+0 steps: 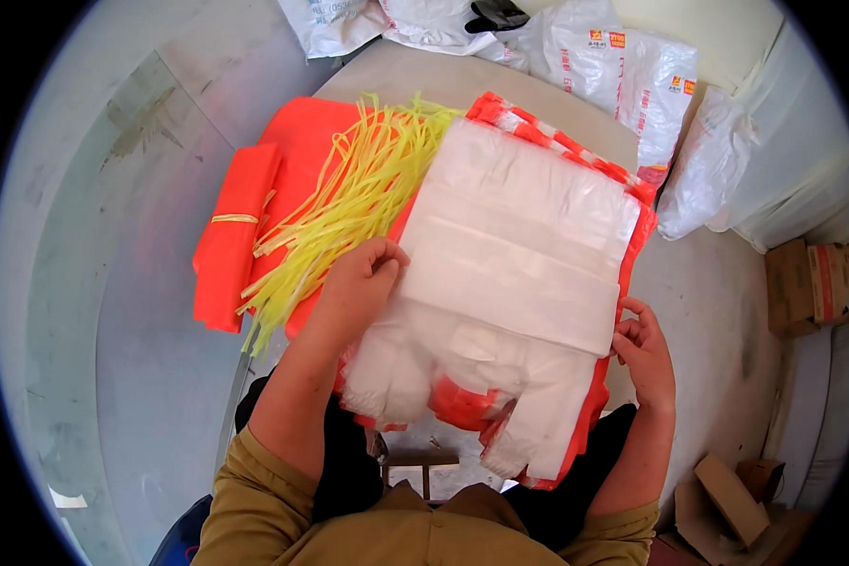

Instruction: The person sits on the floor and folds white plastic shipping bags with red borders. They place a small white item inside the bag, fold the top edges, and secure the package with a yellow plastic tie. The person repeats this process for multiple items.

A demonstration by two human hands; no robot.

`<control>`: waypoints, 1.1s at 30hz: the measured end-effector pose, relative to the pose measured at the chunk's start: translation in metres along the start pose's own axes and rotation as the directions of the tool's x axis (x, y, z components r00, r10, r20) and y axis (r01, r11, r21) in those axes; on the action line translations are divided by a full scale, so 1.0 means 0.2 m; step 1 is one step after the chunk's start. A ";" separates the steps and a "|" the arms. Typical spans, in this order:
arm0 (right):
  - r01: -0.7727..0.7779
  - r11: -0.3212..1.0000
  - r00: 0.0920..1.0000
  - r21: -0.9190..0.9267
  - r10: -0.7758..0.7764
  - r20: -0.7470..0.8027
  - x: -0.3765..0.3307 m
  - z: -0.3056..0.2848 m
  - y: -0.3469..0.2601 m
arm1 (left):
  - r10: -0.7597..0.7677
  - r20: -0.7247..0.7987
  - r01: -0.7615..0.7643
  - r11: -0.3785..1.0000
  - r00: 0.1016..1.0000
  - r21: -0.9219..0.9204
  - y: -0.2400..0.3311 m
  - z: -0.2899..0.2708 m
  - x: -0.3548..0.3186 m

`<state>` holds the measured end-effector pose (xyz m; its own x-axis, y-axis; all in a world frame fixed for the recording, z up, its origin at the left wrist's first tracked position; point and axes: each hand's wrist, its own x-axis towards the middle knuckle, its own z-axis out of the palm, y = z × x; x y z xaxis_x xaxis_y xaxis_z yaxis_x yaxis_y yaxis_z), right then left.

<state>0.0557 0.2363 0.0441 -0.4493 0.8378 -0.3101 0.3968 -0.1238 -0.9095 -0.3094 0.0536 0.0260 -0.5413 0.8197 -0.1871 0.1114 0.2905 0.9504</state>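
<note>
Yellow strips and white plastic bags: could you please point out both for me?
Yellow strips (357, 193): head view, middle of the bunch.
White plastic bags (519, 274): head view, upper face, near the middle.

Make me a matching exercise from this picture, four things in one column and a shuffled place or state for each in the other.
Column one:
1. Yellow strips
2. Folded red bundle
3. White bag stack
4. White sacks

Column two:
A. Between the left hand and right hand
B. Along the top of the picture
C. Spread loosely over red plastic
D. Tied with a thin band

Pairs: 1-C, 2-D, 3-A, 4-B.
</note>
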 end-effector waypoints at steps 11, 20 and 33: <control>-0.008 0.998 0.999 0.060 0.005 0.041 -0.01 0.01 0.00 | -0.082 0.059 0.083 0.996 0.995 -0.016 -0.02 -0.02 0.01; -0.019 0.999 0.999 0.044 0.017 0.043 -0.01 0.02 -0.01 | -0.095 0.040 0.096 0.995 0.995 -0.036 -0.01 -0.02 0.01; -0.032 0.999 0.999 -0.009 0.033 0.034 0.00 0.02 0.00 | -0.145 0.009 0.145 0.989 0.989 -0.013 0.04 0.00 -0.01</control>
<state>0.0522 0.2353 0.0433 -0.4632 0.8147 -0.3489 0.4182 -0.1462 -0.8965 -0.3061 0.0540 0.0339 -0.5444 0.7735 -0.3247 0.0214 0.3997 0.9164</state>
